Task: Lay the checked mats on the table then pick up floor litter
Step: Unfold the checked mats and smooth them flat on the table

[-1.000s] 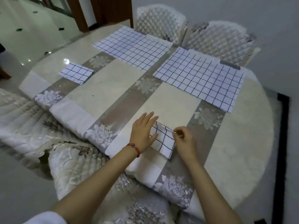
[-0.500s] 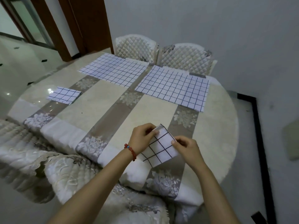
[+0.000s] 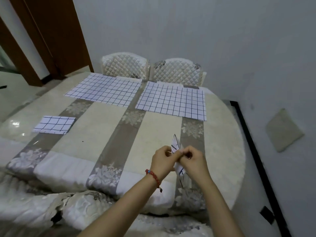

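Two checked mats are laid out flat at the far side of the table [image 3: 222, 134], one on the left [image 3: 104, 91] and one on the right [image 3: 172, 100], lying side by side in front of two quilted chairs [image 3: 150, 69]. A third mat, folded small [image 3: 54, 124], rests near the left edge. A fourth folded mat [image 3: 176, 146] is held edge-up above the near side of the table, pinched between the left hand [image 3: 162, 159] and the right hand [image 3: 193, 159]; each grip is closed on it with curled fingers. The laying is judged about half done: two mats remain to be opened and spread. No floor litter can be made out, and that part has not been started.
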Action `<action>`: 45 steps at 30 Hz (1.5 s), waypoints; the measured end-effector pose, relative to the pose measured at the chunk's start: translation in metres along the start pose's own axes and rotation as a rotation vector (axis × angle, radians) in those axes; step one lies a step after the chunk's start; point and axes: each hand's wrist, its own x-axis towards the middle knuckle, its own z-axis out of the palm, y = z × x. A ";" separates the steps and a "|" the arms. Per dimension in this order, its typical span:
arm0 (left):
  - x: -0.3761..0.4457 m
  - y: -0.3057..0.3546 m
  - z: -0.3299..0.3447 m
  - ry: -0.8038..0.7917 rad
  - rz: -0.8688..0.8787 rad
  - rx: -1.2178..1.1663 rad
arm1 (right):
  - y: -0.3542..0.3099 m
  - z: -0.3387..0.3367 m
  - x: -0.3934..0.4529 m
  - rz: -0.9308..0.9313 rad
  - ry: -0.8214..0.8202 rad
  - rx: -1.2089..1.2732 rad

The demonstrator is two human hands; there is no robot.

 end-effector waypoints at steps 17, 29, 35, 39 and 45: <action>0.014 -0.004 -0.112 -0.186 -0.099 -0.231 | -0.035 0.059 -0.033 0.085 0.219 0.194; 0.017 0.034 -0.074 -0.400 0.644 0.549 | -0.067 0.018 -0.024 -0.139 0.062 -0.205; 0.032 0.054 -0.075 -0.280 0.606 0.388 | -0.064 -0.022 -0.032 -0.099 0.139 -0.203; 0.046 0.062 -0.085 -0.204 0.510 0.129 | -0.051 -0.046 -0.036 -0.016 0.169 -0.118; 0.061 0.057 -0.083 -0.081 0.427 0.029 | -0.055 -0.044 -0.026 -0.036 0.250 0.114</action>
